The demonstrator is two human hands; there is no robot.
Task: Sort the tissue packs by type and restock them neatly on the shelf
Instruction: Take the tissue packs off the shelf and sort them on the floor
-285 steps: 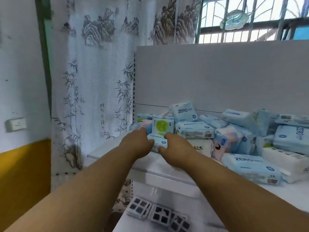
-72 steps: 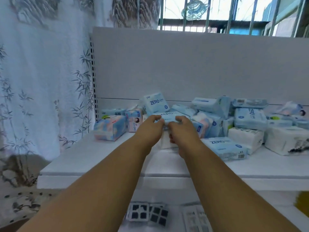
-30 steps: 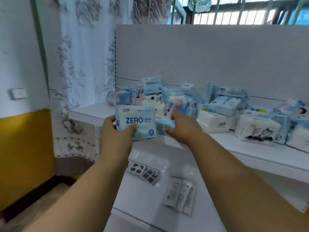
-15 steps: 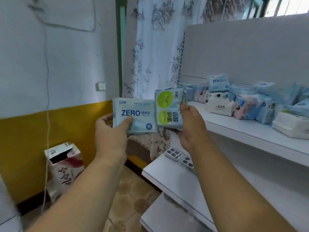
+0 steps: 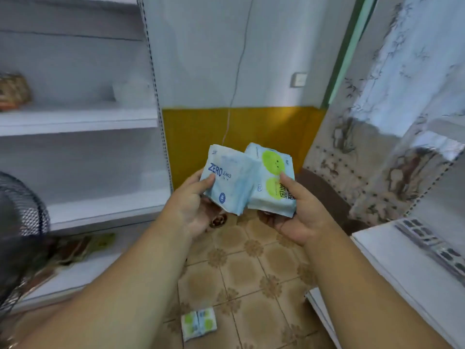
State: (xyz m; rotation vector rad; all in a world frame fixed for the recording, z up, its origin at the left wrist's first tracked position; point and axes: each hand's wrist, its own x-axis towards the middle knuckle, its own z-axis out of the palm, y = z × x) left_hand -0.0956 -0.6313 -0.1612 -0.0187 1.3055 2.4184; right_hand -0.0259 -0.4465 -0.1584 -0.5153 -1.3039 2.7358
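My left hand grips a light blue pack printed "ZERO LEAKS", thumb on its front. My right hand holds a pale blue pack with green circles, thumb pressed on its face. The two packs overlap at chest height over the tiled floor. Another pack with green circles lies on the floor below. A white shelf unit stands on the left, its middle shelves mostly bare.
A black mesh fan crowds the left edge. A second white shelf with dark blister cards juts in at the right. A patterned curtain hangs at right. Flat packets lie on the left unit's bottom shelf.
The view has swung left, away from the pile of packs on the right shelf, toward the left shelf unit. Both hands still hold their packs, now lower and tilted.
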